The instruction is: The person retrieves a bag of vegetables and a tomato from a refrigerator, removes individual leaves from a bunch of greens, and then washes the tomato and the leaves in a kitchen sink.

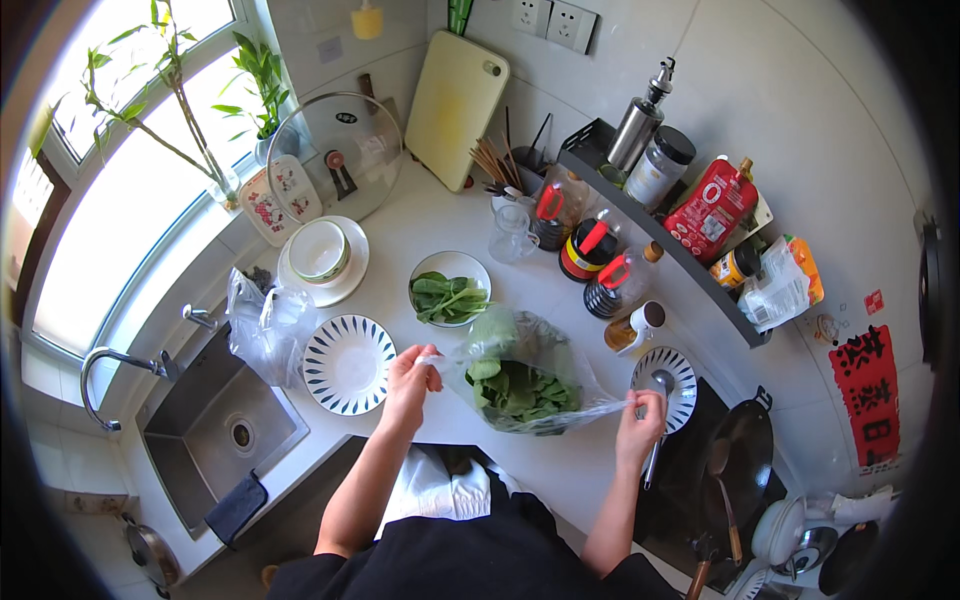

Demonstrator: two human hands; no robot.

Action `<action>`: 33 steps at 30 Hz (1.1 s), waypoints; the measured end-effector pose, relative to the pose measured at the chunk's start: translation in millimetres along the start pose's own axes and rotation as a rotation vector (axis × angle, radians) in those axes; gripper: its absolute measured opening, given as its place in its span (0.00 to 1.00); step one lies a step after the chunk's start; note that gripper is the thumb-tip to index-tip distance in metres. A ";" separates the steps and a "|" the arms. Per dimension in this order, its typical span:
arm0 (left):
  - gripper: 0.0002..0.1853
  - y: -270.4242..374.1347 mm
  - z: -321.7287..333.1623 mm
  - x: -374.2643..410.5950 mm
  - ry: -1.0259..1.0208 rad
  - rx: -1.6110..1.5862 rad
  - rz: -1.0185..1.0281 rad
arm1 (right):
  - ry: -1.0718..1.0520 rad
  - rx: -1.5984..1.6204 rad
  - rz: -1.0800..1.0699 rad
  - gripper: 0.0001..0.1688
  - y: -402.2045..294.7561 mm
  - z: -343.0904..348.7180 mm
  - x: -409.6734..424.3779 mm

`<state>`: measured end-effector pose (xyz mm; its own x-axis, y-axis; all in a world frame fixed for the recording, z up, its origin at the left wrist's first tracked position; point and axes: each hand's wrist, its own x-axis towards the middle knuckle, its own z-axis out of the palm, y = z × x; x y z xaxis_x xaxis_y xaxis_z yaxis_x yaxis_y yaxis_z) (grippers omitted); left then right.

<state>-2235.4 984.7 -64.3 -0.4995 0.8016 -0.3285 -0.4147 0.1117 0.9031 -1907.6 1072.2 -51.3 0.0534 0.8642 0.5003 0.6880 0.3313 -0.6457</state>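
Note:
A clear plastic bag of leafy greens (pixel 525 382) lies on the white countertop before me, its near edge stretched wide. My left hand (pixel 412 379) pinches one end of this edge, beside a white plate with dark drop-shaped marks (pixel 350 365). The other end is pinched by my right hand (pixel 642 424), close to a patterned plate (pixel 681 390) that holds a metal spoon (pixel 661 382). Just behind the bag, a small round plate (pixel 454 264) carries several green leafy stalks (pixel 448 297). Some greens show through the film, others are blurred by it.
A steel sink (pixel 217 439) with a faucet (pixel 112 367) is at left, a knotted plastic bag (pixel 271 330) beside it. Stacked bowls (pixel 319 250) and a glass lid (pixel 337 157) stand behind. Sauce bottles (pixel 589 251) line the back right. A wok (pixel 739 457) sits on the dark cooktop.

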 end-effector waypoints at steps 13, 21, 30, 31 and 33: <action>0.10 -16.2 47.2 -49.0 -0.465 0.288 -0.029 | -0.901 0.347 -0.243 0.11 -68.6 6.3 -16.6; 0.17 -2.5 49.4 -49.1 -0.214 1.026 0.429 | -0.528 -0.029 -0.359 0.05 -68.2 76.3 8.6; 0.06 -37.1 23.9 4.7 -0.150 0.313 0.069 | -0.503 -0.199 -0.374 0.31 -84.7 90.1 3.4; 0.06 -39.8 21.8 11.5 -0.159 0.173 0.020 | -0.546 -0.222 -0.407 0.35 -92.7 92.4 -2.7; 0.08 -44.1 23.3 16.6 -0.063 -0.011 -0.133 | -0.623 -0.347 -0.412 0.47 -100.5 106.4 -15.7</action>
<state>-2207.8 1006.8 -103.1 -0.3908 0.8157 -0.4264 -0.4826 0.2129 0.8496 -2054.6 1065.6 -55.6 -0.5933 0.7845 0.1805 0.7547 0.6201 -0.2141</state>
